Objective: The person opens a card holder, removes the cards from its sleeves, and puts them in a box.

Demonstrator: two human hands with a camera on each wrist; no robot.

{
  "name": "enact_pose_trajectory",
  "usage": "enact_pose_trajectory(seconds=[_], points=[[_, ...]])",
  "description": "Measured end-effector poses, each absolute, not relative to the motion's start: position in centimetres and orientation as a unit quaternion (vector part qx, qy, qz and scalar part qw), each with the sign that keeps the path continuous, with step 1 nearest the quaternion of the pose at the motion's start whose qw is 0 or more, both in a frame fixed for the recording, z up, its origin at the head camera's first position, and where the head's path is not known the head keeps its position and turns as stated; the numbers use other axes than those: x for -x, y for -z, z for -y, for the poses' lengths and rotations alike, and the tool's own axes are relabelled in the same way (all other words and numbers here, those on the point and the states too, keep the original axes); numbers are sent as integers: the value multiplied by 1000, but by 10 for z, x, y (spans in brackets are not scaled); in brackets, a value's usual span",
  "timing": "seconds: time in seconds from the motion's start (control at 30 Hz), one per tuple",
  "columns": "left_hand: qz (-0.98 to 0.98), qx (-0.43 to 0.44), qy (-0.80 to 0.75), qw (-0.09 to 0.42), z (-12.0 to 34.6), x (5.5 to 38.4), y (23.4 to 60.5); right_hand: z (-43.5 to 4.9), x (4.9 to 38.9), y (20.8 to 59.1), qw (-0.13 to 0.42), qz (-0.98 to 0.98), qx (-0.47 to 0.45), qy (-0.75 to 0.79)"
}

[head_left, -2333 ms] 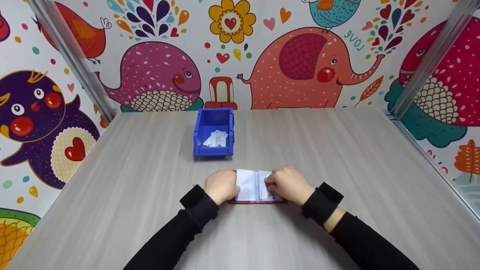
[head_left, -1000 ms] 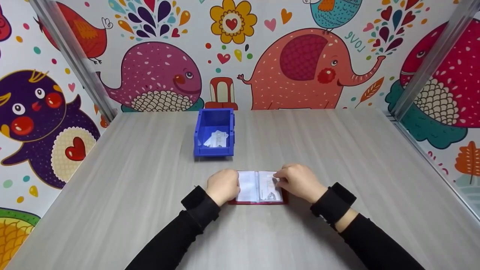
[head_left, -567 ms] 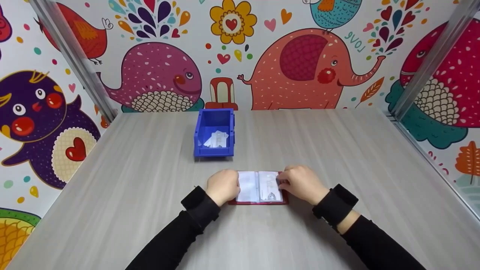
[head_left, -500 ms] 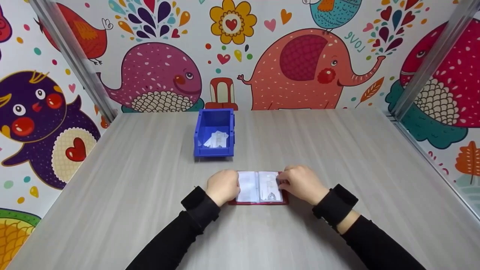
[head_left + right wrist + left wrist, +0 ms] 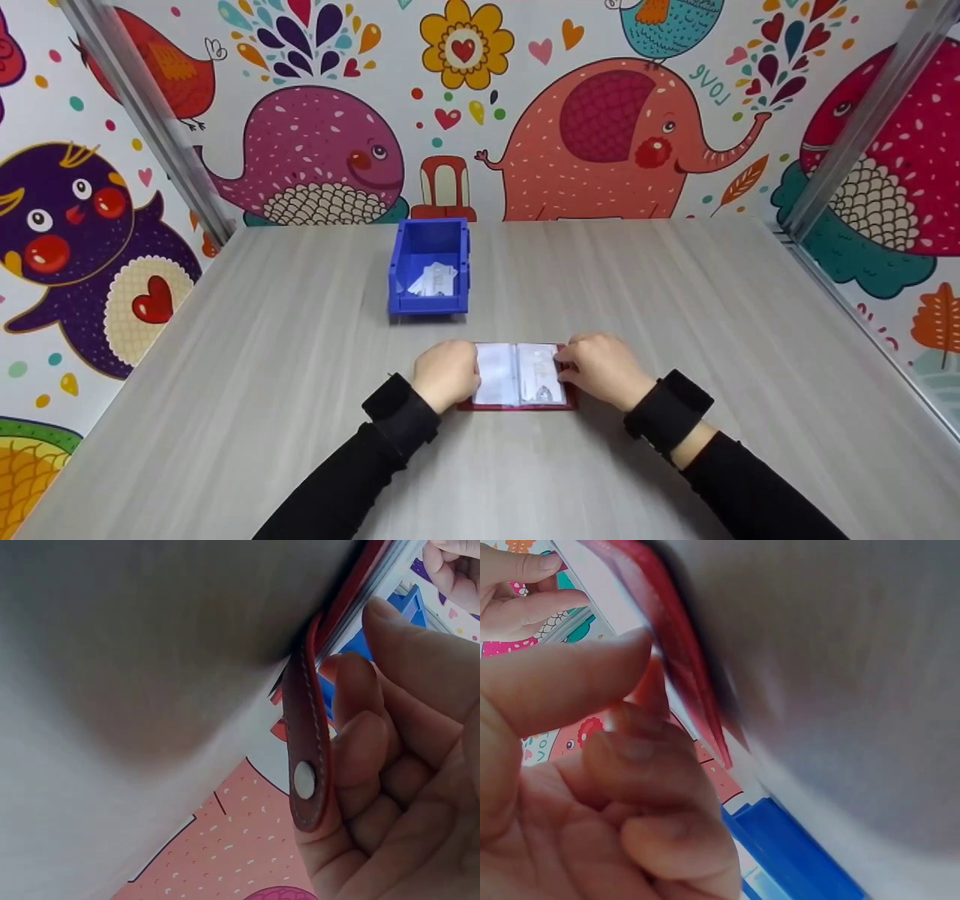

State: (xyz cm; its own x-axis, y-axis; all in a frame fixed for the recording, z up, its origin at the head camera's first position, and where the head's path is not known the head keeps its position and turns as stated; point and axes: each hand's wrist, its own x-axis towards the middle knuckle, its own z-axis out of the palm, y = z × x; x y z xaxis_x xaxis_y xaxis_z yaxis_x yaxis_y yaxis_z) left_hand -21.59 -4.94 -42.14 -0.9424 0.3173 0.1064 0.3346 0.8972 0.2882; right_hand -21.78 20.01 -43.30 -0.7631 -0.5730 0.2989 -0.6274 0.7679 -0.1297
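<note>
A red card holder [image 5: 517, 407] lies open on the table, its clear sleeves spread to both sides of the spine. Behind the right sleeve shows a white card [image 5: 537, 375] with grey print. My left hand [image 5: 445, 373] grips the holder's left side, thumb on the pages; in the left wrist view the red cover [image 5: 682, 645] stands by the fingertips. With thumb and curled fingers, my right hand [image 5: 606, 369] pinches the holder's right edge. The right wrist view shows the snap strap [image 5: 306, 735] hanging beside those fingers.
Behind the holder, slightly left, stands a blue bin [image 5: 427, 304] with several white cards [image 5: 438, 279] inside. Cartoon-printed walls [image 5: 600, 135] border the pale wood-grain table [image 5: 675, 300] at the back and sides.
My right hand has moved right, from over the middle of the right sleeve to its outer edge, uncovering the printed card. During the last half second both hands stay nearly still.
</note>
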Motion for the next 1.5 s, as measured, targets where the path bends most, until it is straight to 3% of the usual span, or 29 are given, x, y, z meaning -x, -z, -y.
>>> enact_pose_trajectory(seconds=[1.5], points=[[970, 174, 169, 22, 42, 219, 417, -197, 219, 432, 107, 936, -318, -107]])
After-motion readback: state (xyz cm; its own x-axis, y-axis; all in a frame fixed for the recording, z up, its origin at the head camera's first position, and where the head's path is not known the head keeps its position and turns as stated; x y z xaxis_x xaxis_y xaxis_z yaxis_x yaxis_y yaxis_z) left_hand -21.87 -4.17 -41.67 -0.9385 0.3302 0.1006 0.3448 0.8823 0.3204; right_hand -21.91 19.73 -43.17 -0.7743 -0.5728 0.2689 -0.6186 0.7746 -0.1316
